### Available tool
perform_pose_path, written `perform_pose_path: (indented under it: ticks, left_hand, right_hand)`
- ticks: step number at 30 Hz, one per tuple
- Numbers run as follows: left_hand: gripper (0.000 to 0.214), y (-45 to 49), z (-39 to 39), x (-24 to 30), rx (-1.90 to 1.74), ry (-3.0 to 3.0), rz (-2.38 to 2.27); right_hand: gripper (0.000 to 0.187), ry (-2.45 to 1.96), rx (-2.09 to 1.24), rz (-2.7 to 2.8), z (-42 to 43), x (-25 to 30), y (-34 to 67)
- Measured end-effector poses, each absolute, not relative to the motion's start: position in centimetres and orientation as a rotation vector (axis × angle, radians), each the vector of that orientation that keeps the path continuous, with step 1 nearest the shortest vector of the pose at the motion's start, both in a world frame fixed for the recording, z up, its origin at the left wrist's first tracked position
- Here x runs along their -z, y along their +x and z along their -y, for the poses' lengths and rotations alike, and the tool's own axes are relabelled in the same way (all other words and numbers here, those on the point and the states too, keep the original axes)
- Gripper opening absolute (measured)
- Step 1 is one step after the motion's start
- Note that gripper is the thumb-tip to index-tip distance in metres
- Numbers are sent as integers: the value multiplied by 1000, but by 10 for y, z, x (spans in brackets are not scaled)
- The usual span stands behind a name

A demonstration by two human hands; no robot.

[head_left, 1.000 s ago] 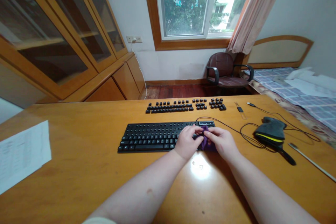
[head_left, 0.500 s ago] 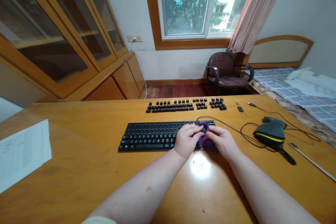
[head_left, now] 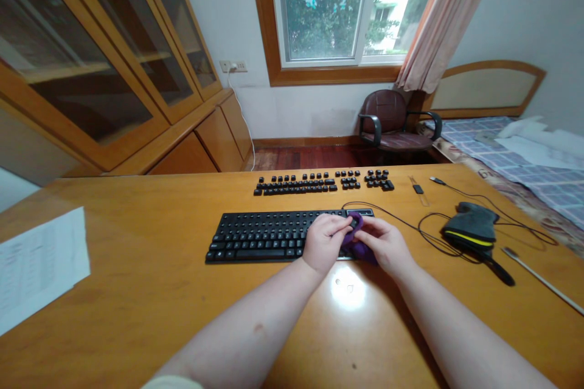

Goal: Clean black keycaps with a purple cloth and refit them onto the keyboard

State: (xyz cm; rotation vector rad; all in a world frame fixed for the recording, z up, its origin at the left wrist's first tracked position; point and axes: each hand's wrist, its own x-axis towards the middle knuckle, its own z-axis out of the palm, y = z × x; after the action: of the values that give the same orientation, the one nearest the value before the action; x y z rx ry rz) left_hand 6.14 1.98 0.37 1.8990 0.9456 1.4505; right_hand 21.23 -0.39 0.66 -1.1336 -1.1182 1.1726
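Observation:
My right hand (head_left: 387, 246) is closed on a purple cloth (head_left: 362, 250), pinching it between thumb and fingertips. Close against it, my left hand (head_left: 323, 242) pinches a small dark keycap (head_left: 354, 223) that the cloth partly wraps. Both hands are above the right end of a black keyboard (head_left: 260, 237) and hide its number pad side. The keyboard's lower rows carry keys, while its upper rows show bare switch posts. Behind it, several loose black keycaps (head_left: 301, 185) lie in rows along the table's far edge.
A grey brush with a yellow stripe (head_left: 469, 228) lies on the right beside the keyboard's cable (head_left: 422, 228). Near it are a thin white-handled brush (head_left: 542, 279) and a wire keycap puller (head_left: 418, 189). Printed papers (head_left: 43, 267) are at the left of the wooden table (head_left: 150, 243).
The cloth has shifted in my fingers and now curls around the small keycap. My right fingertips have moved slightly; the keyboard and loose keycaps stay put.

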Motion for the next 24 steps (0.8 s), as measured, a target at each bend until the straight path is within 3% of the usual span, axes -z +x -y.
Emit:
perform_pose_path:
  ticks: [3, 8, 12, 16, 21, 24]
  left_hand:
    - [16, 61, -19, -7, -1444, 1891, -990]
    - [37, 60, -17, -14, -1265, 1906, -996]
    - [21, 61, -19, -13, -1093, 1960, -929]
    - [9, 63, -19, -11, -1140, 1854, -1070]
    - [9, 62, -16, -12, -1258, 1711, -1116]
    - [19, 60, -14, -14, -1313, 1687, -978]
  right_hand:
    - [28, -1139, -1168, 1092, 5, -6, 212]
    - [32, -1154, -1142, 1101, 8, -12, 212]
    - [29, -1144, -1040, 1121, 9, -14, 214]
    - [26, -1156, -996, 1107, 8, -15, 217]
    - [24, -1147, -1027, 1104, 8, -15, 216]
    - [24, -1139, -1027, 1091, 8, -15, 214]
